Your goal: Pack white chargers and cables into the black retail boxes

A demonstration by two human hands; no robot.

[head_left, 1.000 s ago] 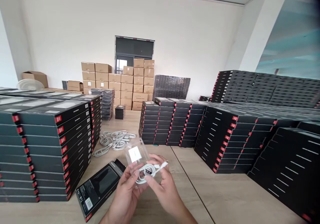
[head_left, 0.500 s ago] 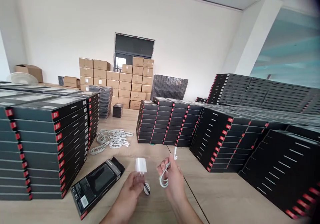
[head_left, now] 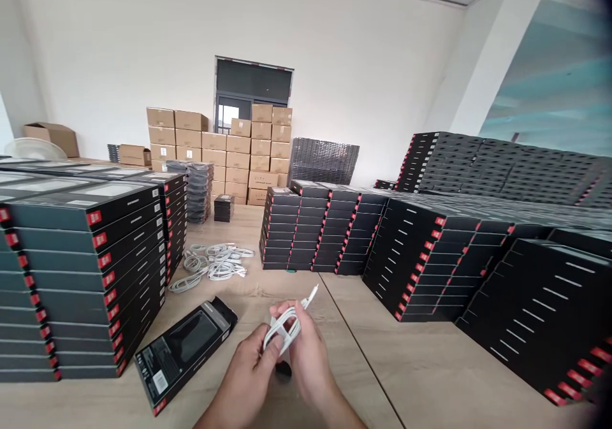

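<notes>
My hands are together low in the middle of the view. My right hand is closed around a looped white charging cable, whose plug end sticks out up and to the right. My left hand is closed, its thumb against the near side of the loops. The white power adapter it held is now mostly hidden behind the cable and fingers. A small dark round object shows just below the hands, partly covered. To the left lies a black box with a window and its end flap open.
A tangle of white cables lies behind the open box. Tall stacks of black boxes stand at the left, with more stacks at the right. Brown cartons are piled by the back wall. A seam crosses the wooden table.
My hands have come together, the right moving left with the cable and the left moving slightly right. The cable loops now cover most of the adapter. The view has shifted slightly.
</notes>
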